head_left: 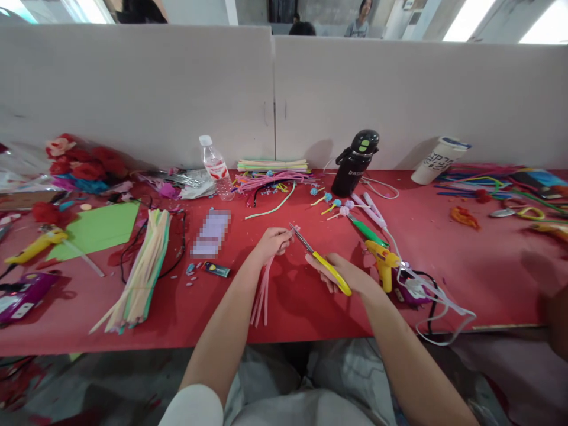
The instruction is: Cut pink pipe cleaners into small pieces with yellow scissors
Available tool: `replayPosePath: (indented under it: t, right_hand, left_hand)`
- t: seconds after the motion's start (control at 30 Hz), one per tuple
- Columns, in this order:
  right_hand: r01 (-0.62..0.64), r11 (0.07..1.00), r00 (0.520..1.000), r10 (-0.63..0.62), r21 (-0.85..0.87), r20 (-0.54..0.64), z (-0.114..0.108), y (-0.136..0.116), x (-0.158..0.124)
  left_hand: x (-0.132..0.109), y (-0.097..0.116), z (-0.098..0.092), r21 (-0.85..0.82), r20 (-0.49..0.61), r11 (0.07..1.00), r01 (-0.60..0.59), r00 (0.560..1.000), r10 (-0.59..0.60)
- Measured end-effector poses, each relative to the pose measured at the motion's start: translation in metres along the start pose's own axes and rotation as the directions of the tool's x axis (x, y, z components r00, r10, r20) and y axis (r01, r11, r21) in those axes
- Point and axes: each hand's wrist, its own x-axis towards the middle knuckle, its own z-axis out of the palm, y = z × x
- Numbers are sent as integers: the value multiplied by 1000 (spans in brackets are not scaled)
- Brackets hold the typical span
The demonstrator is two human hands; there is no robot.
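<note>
My left hand [273,242] is closed around a bunch of pink pipe cleaners [261,293] that hang down over the red table [310,307]. My right hand [339,273] grips yellow-handled scissors [320,259]. Their blades point up and left, and the tips reach the top of the pink bunch by my left fingers.
A yellow glue gun [384,260] with a white cord lies right of my right hand. A bundle of pale pipe cleaners [139,272] lies at left, beside green paper [100,228]. A black bottle [355,163], a water bottle [216,165] and a white cup [439,158] stand by the partition.
</note>
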Motion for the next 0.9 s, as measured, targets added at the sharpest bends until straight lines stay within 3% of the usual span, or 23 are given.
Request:
replayPosePath:
  t: [0.37,0.57,0.9]
  right_hand:
    - [0,960,999,-10,-279,-34,-12,-4,17]
    - [3,986,999,-11,-168,-51,-10,-3,16]
    - [-11,992,998,3,-124,-61,-7,9,21]
  left_hand:
    - [22,-3,-15,-10,55,993,114,992,-113]
    - [23,-2,-14,-44,54,992,122,991,-119]
    - [21,-6,-14,-85,37,993,84,996,-81]
